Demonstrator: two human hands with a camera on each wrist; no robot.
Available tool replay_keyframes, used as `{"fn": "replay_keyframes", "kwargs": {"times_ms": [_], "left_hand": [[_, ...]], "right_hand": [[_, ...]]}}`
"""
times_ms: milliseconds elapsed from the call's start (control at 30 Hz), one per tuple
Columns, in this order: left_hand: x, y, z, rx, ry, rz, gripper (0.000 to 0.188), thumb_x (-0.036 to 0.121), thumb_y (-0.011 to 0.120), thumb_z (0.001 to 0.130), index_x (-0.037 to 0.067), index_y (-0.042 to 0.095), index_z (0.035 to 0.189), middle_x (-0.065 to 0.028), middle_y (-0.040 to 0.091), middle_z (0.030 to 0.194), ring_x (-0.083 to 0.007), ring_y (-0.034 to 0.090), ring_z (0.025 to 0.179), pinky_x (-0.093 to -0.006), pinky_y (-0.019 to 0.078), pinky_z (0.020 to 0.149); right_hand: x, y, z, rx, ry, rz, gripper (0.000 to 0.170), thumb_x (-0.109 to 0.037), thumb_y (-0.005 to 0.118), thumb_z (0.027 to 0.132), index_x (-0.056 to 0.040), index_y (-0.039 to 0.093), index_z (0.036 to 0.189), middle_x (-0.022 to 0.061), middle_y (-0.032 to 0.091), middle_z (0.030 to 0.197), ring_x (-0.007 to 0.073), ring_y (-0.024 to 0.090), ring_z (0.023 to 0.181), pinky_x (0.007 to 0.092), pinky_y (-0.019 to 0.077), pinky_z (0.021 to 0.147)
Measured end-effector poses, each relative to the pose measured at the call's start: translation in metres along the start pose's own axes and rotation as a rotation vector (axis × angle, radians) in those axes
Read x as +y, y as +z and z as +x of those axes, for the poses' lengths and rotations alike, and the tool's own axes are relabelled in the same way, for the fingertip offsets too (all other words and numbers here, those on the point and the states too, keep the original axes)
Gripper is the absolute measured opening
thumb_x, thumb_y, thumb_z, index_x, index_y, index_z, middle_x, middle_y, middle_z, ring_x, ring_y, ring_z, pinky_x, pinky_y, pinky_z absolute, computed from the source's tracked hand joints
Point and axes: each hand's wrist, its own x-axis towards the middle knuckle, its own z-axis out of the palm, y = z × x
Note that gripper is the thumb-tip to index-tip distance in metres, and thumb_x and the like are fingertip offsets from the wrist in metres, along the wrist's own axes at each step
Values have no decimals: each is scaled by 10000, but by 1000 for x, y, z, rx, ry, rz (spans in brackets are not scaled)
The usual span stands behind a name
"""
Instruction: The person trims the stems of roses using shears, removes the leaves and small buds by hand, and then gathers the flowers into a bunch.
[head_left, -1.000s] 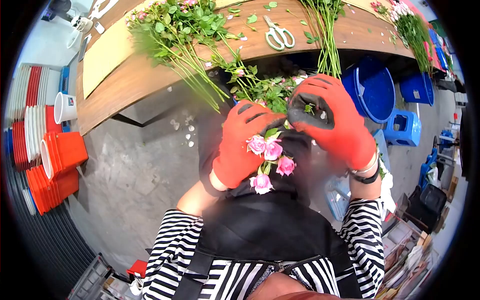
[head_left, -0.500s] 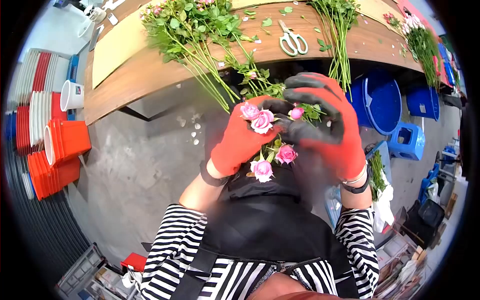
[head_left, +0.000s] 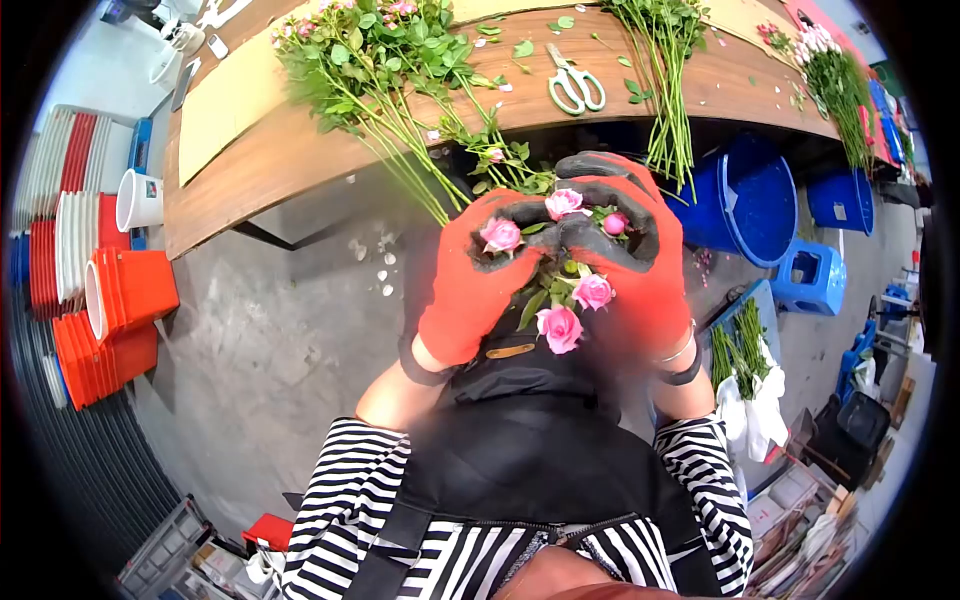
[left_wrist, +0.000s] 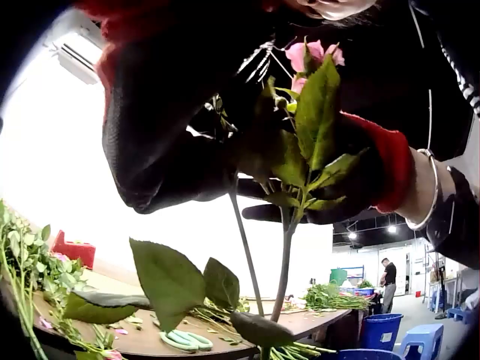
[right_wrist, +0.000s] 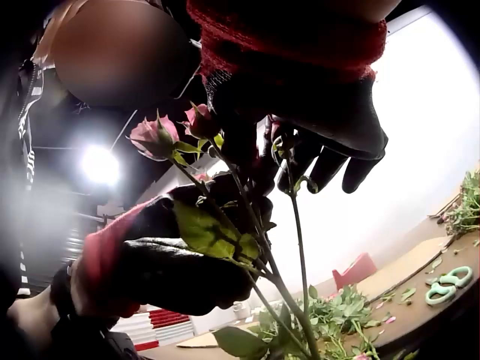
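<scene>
A spray of pink roses (head_left: 560,328) is held up in front of the black apron, with blooms between and below both hands. My left hand (head_left: 468,290), in a red glove with a black palm, grips the rose stems; a bloom (head_left: 501,236) shows by its thumb. Opposite, my right hand (head_left: 645,262), gloved alike, curls thumb and fingers at the blooms, around a small rosebud (head_left: 615,224). Leaves (left_wrist: 317,112) and the branching stem (left_wrist: 285,262) rise between the hands in the left wrist view. Two rose heads (right_wrist: 155,138) stand beside the gloves in the right wrist view.
Ahead, the wooden table (head_left: 235,205) bears leafy rose stems (head_left: 400,70), green-handled scissors (head_left: 576,90) and another stem bundle (head_left: 675,110). Blue tubs (head_left: 765,200) and a blue stool (head_left: 812,278) stand right; orange bins (head_left: 135,290) stand left. Petals lie on the floor.
The right hand has come in closer to the left, its fingers now curled at the blooms. Rose heads that hung below the left hand have shifted upward and apart between the hands.
</scene>
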Motion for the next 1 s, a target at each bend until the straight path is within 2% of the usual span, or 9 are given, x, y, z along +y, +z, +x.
{"fn": "replay_keyframes", "kwargs": {"times_ms": [100,300,367,500,633,733,833,967,1000], "left_hand": [[-4,0,1,57,173,206,328,-61,652,704,-9,677,1028,-94,622,991,-175,608,918,-292,484,813],[-2,5,-2,167,346,421,363,-14,729,637,25,691,995,-119,652,966,-277,609,888,-353,496,797],[0,9,-4,183,393,555,381,2,738,612,32,689,989,-118,652,960,-299,597,885,-375,494,799],[-2,13,-3,238,379,487,387,15,737,602,37,691,985,-113,659,930,-321,583,894,-396,482,824],[-3,7,-2,206,426,523,374,16,728,612,30,692,984,-123,662,945,-321,589,917,-394,479,848],[-4,8,-2,216,434,470,353,-3,701,633,20,691,986,-130,663,949,-313,596,934,-390,480,858],[-9,10,-1,240,357,318,324,-31,669,662,3,687,984,-129,663,948,-294,603,940,-380,479,860],[-7,6,-1,189,253,225,312,-65,633,687,-21,675,993,-127,661,963,-262,609,929,-350,473,852],[-10,4,0,177,259,243,315,-68,629,686,-23,672,995,-128,659,966,-261,609,928,-346,473,850]], "right_hand": [[-1,7,-1,76,11,57,444,-42,786,647,-36,654,1071,109,629,1120,284,579,1076,362,449,918],[-2,7,-6,120,-119,-186,422,-80,826,622,-46,639,998,110,626,1064,309,586,1002,393,453,885],[-1,14,-12,168,-42,-168,433,-71,827,629,-48,634,1016,114,619,1089,319,565,1036,396,436,909],[-7,16,-16,141,13,-168,408,-40,802,666,-44,634,1038,121,614,1109,319,545,1069,393,420,937],[-2,18,-17,148,-60,-141,368,-7,750,716,-37,638,1065,116,612,1101,284,549,1072,364,417,939],[-4,17,-19,125,199,183,339,8,695,760,-26,630,1091,91,613,1112,213,543,1083,324,413,937],[5,14,-17,138,327,407,330,1,661,800,-11,611,1125,77,600,1153,158,531,1096,294,415,926],[10,16,-1,338,115,333,377,-28,654,828,0,590,1198,87,581,1229,159,546,1113,301,417,964],[10,14,-3,310,195,390,442,-34,710,775,-6,599,1201,99,589,1226,183,549,1129,316,412,989]]}}
